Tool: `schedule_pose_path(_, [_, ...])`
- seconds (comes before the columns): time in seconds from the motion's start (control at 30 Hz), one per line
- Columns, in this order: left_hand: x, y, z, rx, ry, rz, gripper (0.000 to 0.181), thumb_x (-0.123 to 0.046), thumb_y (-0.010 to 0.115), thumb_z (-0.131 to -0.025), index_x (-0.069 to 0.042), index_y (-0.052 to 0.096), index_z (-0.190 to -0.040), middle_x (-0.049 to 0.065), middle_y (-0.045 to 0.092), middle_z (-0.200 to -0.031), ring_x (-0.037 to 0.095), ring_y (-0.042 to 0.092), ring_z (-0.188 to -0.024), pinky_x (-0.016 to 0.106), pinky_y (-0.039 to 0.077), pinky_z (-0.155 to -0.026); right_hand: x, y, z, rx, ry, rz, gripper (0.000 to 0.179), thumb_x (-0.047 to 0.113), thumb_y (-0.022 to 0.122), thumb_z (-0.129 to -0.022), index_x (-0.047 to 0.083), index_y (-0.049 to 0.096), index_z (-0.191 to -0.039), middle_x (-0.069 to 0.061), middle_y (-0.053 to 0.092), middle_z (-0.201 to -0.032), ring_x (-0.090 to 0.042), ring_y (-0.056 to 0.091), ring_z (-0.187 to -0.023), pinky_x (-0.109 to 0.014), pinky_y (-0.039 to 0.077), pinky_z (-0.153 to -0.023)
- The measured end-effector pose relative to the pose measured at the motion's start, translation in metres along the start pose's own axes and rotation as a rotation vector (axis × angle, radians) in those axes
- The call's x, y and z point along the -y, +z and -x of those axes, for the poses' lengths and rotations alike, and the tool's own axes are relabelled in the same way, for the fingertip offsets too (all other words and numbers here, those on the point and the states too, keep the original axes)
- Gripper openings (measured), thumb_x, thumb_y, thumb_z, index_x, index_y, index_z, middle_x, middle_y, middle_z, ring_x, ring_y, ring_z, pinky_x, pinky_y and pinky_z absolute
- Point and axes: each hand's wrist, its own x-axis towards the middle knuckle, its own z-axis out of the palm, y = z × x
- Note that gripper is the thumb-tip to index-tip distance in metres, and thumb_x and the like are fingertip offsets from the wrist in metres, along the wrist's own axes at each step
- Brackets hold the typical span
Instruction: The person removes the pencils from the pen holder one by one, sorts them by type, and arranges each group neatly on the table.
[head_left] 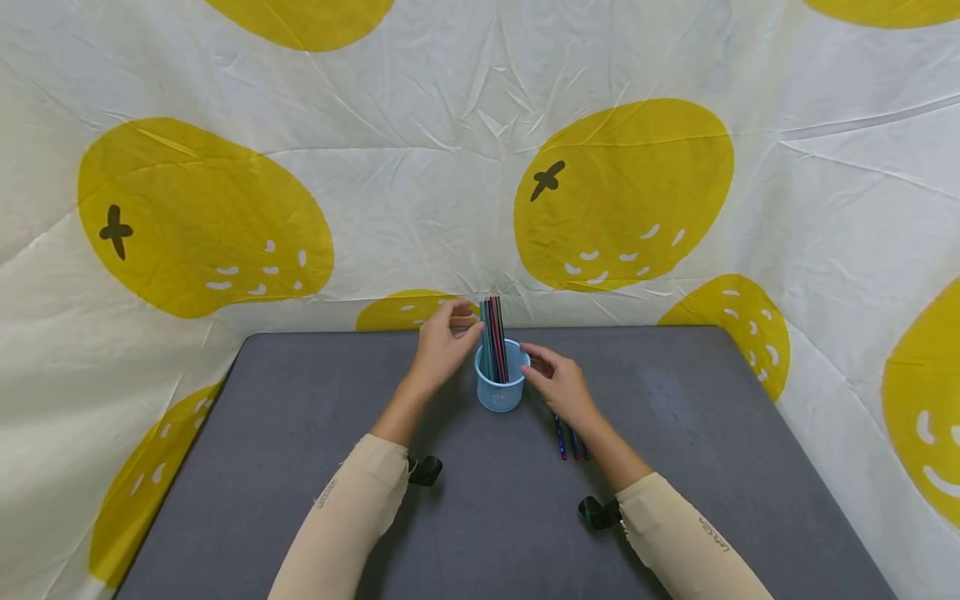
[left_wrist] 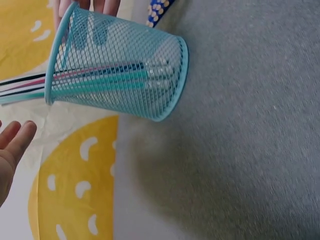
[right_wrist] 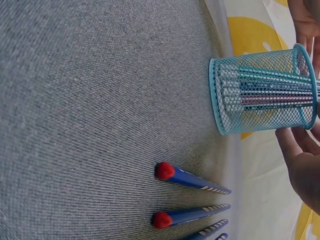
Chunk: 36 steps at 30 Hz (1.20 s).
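A light-blue mesh pen cup (head_left: 500, 397) stands upright on the dark grey table. Several slim pens (head_left: 492, 337) in teal, black and pink lean inside it, their clear-looking lower ends showing through the mesh in the left wrist view. My left hand (head_left: 444, 343) is at the upper left of the cup, its loosely bent fingers beside the pen tops; a gap separates them from the pens in the left wrist view. My right hand (head_left: 561, 385) holds the cup's right side near the rim, thumb (right_wrist: 286, 142) toward the near side and fingers around the far side.
Several blue, light-dotted pencils with red ends (right_wrist: 192, 182) lie side by side on the table, right of the cup and partly under my right forearm. Behind the table's far edge hangs a white cloth (head_left: 420, 208) with yellow fruit shapes. Black wrist devices (head_left: 426, 471) sit at both cuffs.
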Motion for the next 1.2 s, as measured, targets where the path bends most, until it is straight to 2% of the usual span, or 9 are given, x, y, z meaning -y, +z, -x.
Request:
schedule_pose_path(0.13, [-0.002, 0.005, -0.003, -0.032, -0.007, 0.0, 0.04, -0.013, 0.075, -0.095, 0.003, 0.061, -0.129, 0.018, 0.07, -0.122, 0.032, 0.072, -0.106, 0.041, 0.063, -0.09, 0.001, 0.001, 0.0, -0.005, -0.013, 0.001, 0.04, 0.009, 0.069, -0.099, 0.0, 0.064, -0.138, -0.021, 0.069, -0.132, -0.034, 0.069, -0.119, -0.042, 0.059, -0.098])
schedule_pose_path(0.37, [-0.003, 0.011, -0.008, -0.06, -0.018, -0.005, 0.036, -0.007, 0.076, -0.093, 0.006, 0.063, -0.124, 0.02, 0.071, -0.117, 0.033, 0.073, -0.103, 0.043, 0.063, -0.088, 0.0, 0.002, -0.001, -0.009, -0.014, 0.019, 0.039, 0.009, 0.069, -0.099, 0.0, 0.064, -0.137, -0.021, 0.069, -0.132, -0.034, 0.069, -0.118, -0.042, 0.059, -0.097])
schedule_pose_path(0.67, [0.004, 0.015, -0.01, -0.102, 0.021, -0.053, 0.023, -0.003, 0.077, -0.09, 0.004, 0.069, -0.111, 0.018, 0.075, -0.103, 0.032, 0.073, -0.091, 0.041, 0.063, -0.083, -0.001, 0.004, -0.002, -0.013, -0.004, 0.027, 0.039, 0.008, 0.069, -0.099, 0.001, 0.064, -0.138, -0.021, 0.068, -0.134, -0.035, 0.069, -0.119, -0.048, 0.058, -0.099])
schedule_pose_path(0.9, [0.006, 0.017, -0.01, -0.109, 0.008, -0.104, 0.019, -0.003, 0.075, -0.09, 0.004, 0.07, -0.107, 0.017, 0.076, -0.096, 0.029, 0.072, -0.085, 0.038, 0.063, -0.08, 0.001, 0.004, -0.002, -0.011, 0.005, 0.045, 0.04, 0.01, 0.068, -0.099, 0.003, 0.064, -0.138, -0.02, 0.068, -0.135, -0.034, 0.069, -0.119, -0.048, 0.058, -0.098])
schedule_pose_path(1.2, [0.002, 0.017, -0.012, -0.116, -0.005, -0.103, 0.018, -0.003, 0.073, -0.091, 0.004, 0.069, -0.107, 0.017, 0.074, -0.094, 0.028, 0.07, -0.084, 0.036, 0.062, -0.078, 0.003, 0.003, -0.002, -0.004, 0.016, 0.053, 0.04, 0.013, 0.068, -0.1, 0.006, 0.064, -0.14, -0.018, 0.067, -0.136, -0.033, 0.069, -0.12, -0.047, 0.058, -0.098])
